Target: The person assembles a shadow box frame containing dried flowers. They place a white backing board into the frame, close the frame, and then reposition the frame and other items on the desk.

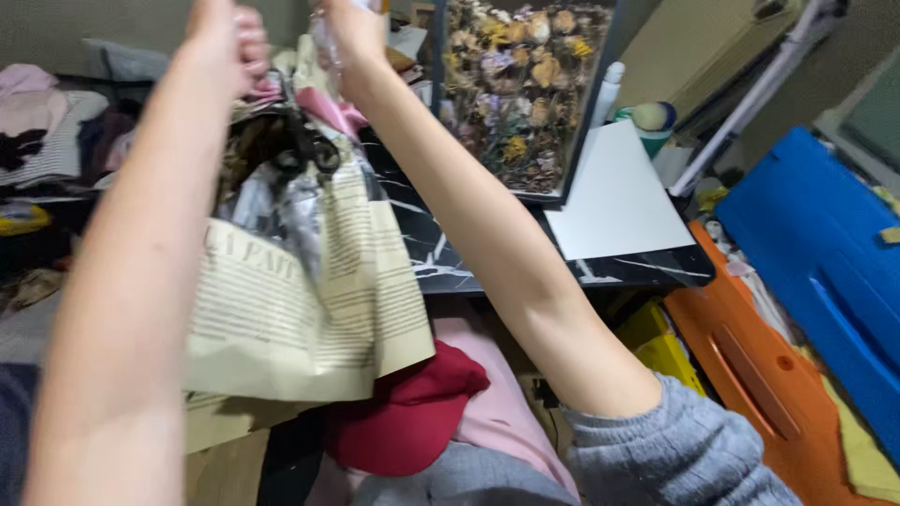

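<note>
Both hands, left hand [230, 37] and right hand [352, 33], raised gripping printed wrapping paper [300, 300]

Cream wrapping paper [281, 319] is printed with dark newsprint lines, the worktop [441, 253] is veined black marble, and a red cap [403, 412], blue panel [816, 244] and orange panel [750, 375] are seen.

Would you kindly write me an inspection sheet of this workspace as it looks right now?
Surface: black marbled table, partly covered.
Job's things: cream printed wrapping paper raised over the table.
Clutter: white sheet, framed dried flowers, black scissors, red cap, pink cloth.
Grippers: left hand and right hand both closed at the paper's top.
Cables: nothing seen.
Surroundings: blue panel, orange panel, clothes pile.
</note>
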